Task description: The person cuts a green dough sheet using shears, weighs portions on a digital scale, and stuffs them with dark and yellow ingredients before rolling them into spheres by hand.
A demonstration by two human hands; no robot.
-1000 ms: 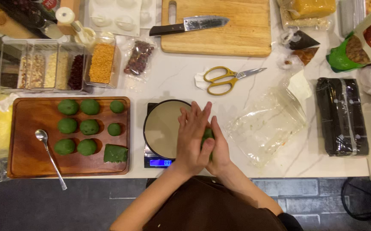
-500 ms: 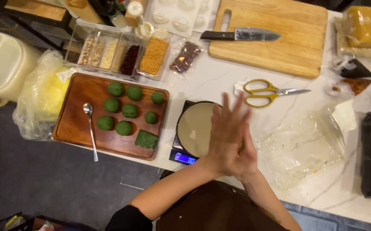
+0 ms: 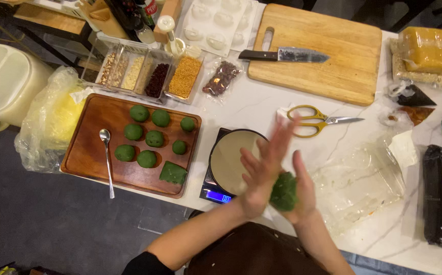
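A lump of dark green dough (image 3: 284, 191) sits between the person's two palms, just above the near edge of the white marble surface (image 3: 261, 109). The right hand (image 3: 302, 191) cups it from below and behind, fingers curled up around the lump, while the left hand (image 3: 263, 170) lies flat against its other side with the fingers stretched out straight and a little apart, blurred at the tips; so the grip is two palms pressed together on the dough rather than a pinch. Just beside the left hand stands a small digital kitchen scale with a lit blue display (image 3: 220, 195), carrying a round cream-coloured bowl (image 3: 232, 161). Further left a rectangular brown wooden tray (image 3: 91, 147) holds seven round green dough balls (image 3: 147, 159), one square green piece (image 3: 173, 173) and a long metal spoon (image 3: 107, 160). Beyond the hands lie yellow-handled scissors (image 3: 316, 120), and a pale wooden cutting board (image 3: 323, 53) with a black-handled knife (image 3: 283, 55) resting on it. To the right of the hands lies a crumpled sheet of clear plastic (image 3: 363, 183).
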